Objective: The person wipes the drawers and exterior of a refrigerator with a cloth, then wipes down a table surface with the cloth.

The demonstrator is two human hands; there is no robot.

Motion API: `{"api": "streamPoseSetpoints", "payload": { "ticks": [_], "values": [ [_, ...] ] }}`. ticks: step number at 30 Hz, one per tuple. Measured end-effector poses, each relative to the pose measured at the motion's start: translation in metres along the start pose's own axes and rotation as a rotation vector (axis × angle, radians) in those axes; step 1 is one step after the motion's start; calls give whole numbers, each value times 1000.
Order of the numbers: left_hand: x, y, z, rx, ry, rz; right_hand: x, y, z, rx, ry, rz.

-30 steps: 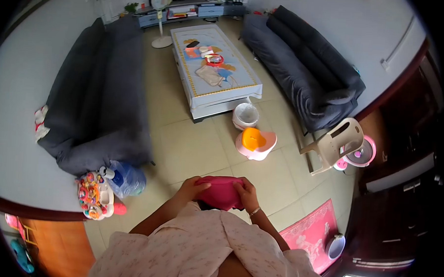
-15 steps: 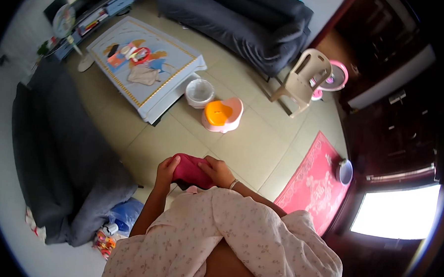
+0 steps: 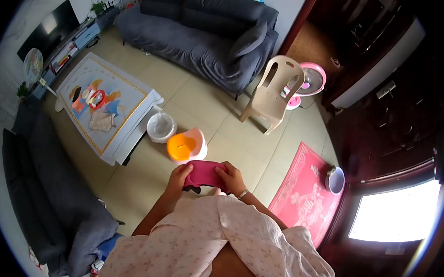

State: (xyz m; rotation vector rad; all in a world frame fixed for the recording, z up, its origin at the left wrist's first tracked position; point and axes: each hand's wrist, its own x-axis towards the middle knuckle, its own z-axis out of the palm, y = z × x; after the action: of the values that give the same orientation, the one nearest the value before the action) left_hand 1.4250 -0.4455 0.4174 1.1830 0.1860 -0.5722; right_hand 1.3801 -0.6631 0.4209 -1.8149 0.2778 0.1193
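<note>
Both hands hold a magenta cloth item with black edging (image 3: pixel 206 174) in front of the body at waist height. My left hand (image 3: pixel 179 178) grips its left end, thumb on top. At the other end my right hand (image 3: pixel 232 178) pinches it the same way, a bracelet on that wrist. The cloth is stretched between them, and a black flap hangs at its lower left. What kind of article it is, I cannot make out. Just beyond it on the floor stands a child's potty, pink with an orange seat (image 3: pixel 181 146).
A lined wastebasket (image 3: pixel 161 127) stands beside the coffee table (image 3: pixel 132 116). Dark sofas sit at the back (image 3: pixel 187 33) and left (image 3: pixel 56 195). To the right are a beige plastic chair (image 3: pixel 268 103), a pink fan (image 3: pixel 311 80), a red mat (image 3: pixel 298 201) and a purple bucket (image 3: pixel 335 180).
The view has turned and shifted, so the furniture sits further left and the potty appears closer to the hands. The cloth is now held flatter, more squarely between both hands.
</note>
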Motion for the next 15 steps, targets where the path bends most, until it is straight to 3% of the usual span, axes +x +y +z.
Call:
{"api": "streamPoseSetpoints", "payload": {
  "ticks": [4,9,11,12,15],
  "values": [
    [50,13,59,-21,-70,-8,41,7,-75,155,-181,57],
    [101,28,78,-79,-27,-47,88,20,-110,308,-366,112],
    [121,35,85,-83,-3,-20,107,22,-113,275,-395,93],
    [131,39,88,-82,5,4,123,39,-115,28,-370,40],
    [165,57,106,-90,-47,2,165,44,-122,-185,-360,-9]
  ]
}}
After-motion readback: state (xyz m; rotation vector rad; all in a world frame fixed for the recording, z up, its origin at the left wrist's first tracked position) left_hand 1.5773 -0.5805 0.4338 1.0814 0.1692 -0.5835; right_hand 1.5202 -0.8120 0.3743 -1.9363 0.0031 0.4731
